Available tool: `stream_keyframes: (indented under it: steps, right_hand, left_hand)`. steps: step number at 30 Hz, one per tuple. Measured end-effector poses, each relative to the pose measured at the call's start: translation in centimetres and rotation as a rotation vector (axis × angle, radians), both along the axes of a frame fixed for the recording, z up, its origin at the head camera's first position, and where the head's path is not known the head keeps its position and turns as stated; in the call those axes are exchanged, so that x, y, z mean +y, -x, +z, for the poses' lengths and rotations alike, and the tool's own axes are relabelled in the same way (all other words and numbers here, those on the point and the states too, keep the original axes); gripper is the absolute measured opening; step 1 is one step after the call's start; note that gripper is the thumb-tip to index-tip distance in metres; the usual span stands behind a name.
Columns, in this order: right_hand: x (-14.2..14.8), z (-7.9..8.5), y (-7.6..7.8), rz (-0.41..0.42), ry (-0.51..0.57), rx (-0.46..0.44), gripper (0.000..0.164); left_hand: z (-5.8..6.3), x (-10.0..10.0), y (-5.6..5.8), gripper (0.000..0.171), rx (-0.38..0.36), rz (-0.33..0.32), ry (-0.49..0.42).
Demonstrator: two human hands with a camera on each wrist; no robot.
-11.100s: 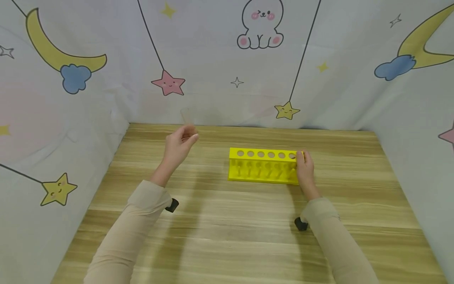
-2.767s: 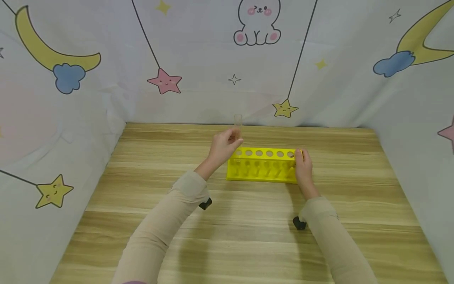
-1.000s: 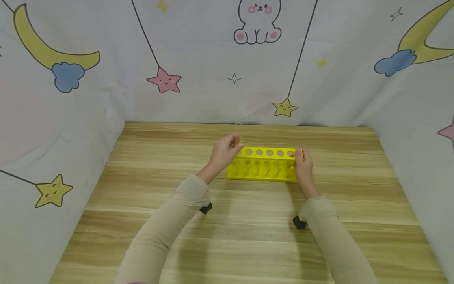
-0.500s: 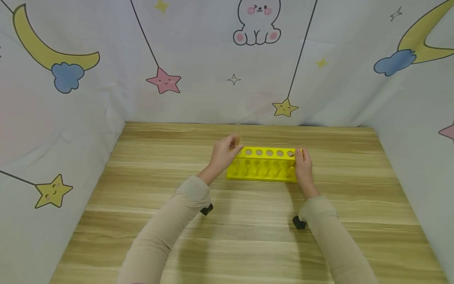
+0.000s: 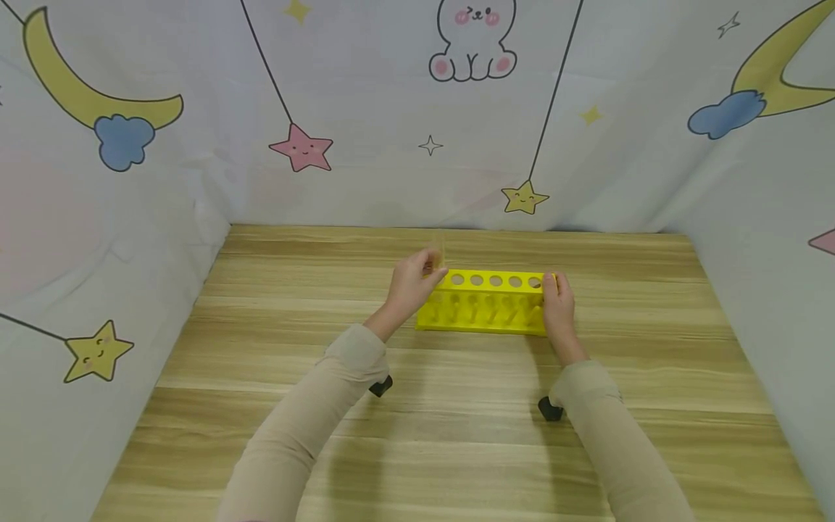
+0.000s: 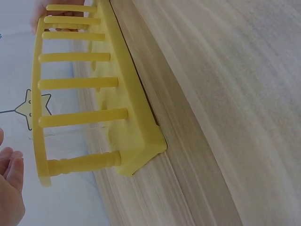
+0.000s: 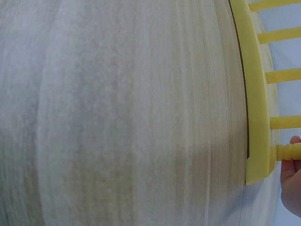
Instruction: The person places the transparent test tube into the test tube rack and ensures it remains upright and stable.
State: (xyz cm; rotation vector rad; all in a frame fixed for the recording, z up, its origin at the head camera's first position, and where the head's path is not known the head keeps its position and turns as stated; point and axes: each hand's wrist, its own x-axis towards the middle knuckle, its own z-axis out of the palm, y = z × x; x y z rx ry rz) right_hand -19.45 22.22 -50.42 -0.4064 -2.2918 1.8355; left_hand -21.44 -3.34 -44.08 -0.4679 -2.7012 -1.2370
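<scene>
A yellow test tube rack (image 5: 485, 292) stands upright on the wooden table, with a row of round holes along its top plate. My left hand (image 5: 409, 281) is at its left end and pinches a clear test tube (image 5: 440, 254) between thumb and fingers. The tube stands nearly upright at the leftmost hole, its upper end above my fingers. In the left wrist view, the faint lower part of the tube (image 6: 70, 137) shows below the top plate, beside the end post. At the other end my right hand (image 5: 561, 304) grips the rack, thumb on top.
The wooden table (image 5: 470, 420) reaches back to a white cloth backdrop (image 5: 385, 94) printed with moons and stars, with cloth at both sides too. A black wrist device (image 5: 381, 385) sits under the left cuff and another (image 5: 551, 409) under the right.
Over the longer span my left hand has brought the tube from the left to the rack's end hole. In the last second the tube has sunk lower; my right hand has stayed put.
</scene>
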Motion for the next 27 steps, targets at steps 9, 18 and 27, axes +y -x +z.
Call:
stream_keyframes:
  steps: [9, 18, 27]
  right_hand:
    - [-0.12, 0.12, -0.18, -0.005, -0.016, 0.008, 0.024]
    - [-0.1, 0.15, -0.22, -0.003, -0.025, -0.002, 0.026]
    - [-0.08, 0.14, -0.23, 0.001, -0.033, -0.018, 0.028]
  left_hand:
    - [-0.16, 0.06, -0.04, 0.025, 0.003, 0.009, 0.009]
    - [-0.02, 0.07, -0.07, 0.027, -0.026, -0.006, -0.009]
    - [0.01, 0.02, -0.1, 0.031, -0.051, -0.01, -0.01]
